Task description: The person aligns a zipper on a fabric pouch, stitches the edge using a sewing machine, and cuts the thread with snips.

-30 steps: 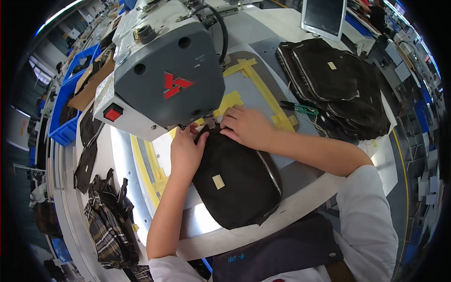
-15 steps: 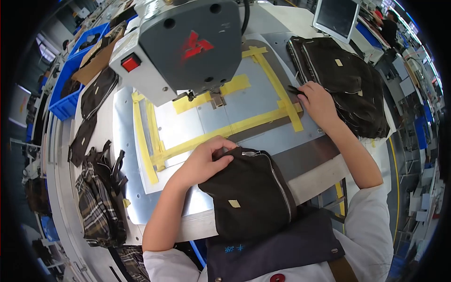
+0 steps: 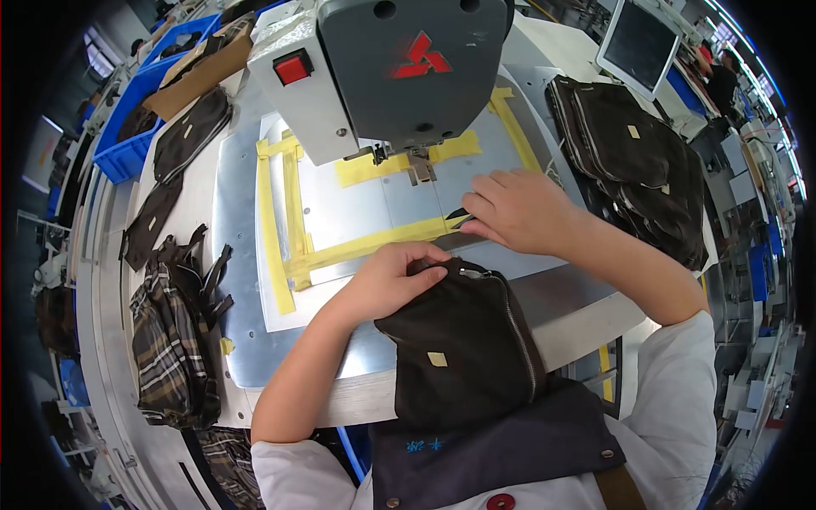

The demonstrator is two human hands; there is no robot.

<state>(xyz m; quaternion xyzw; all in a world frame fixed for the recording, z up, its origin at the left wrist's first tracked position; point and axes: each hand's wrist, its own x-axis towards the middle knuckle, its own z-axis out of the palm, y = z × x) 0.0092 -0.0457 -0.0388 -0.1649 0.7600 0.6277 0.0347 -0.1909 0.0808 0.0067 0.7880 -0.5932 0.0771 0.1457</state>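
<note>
A dark fabric pouch (image 3: 463, 357) with a curved silver zipper and a small pale label hangs over the table's front edge against the apron. Its top corner is pinched between the thumb and fingers of my left hand (image 3: 399, 279). Just right of and above that corner, my right hand (image 3: 523, 211) holds small dark snips (image 3: 457, 218), their tips pointing left. The handles are mostly hidden in the palm. Above both hands stands the grey sewing machine head (image 3: 416, 76), its needle area over the yellow-taped plate (image 3: 374, 242).
Dark pouches (image 3: 633, 153) are stacked at the right, near a screen (image 3: 639, 42). Along the left lie a plaid bag (image 3: 174, 348), flat dark pieces (image 3: 194, 136) and blue bins (image 3: 127, 153). A person is far off at the upper right.
The pouch has come away from the machine toward the body, still in my left hand. My right hand let go of it, reached right, and came back with the snips.
</note>
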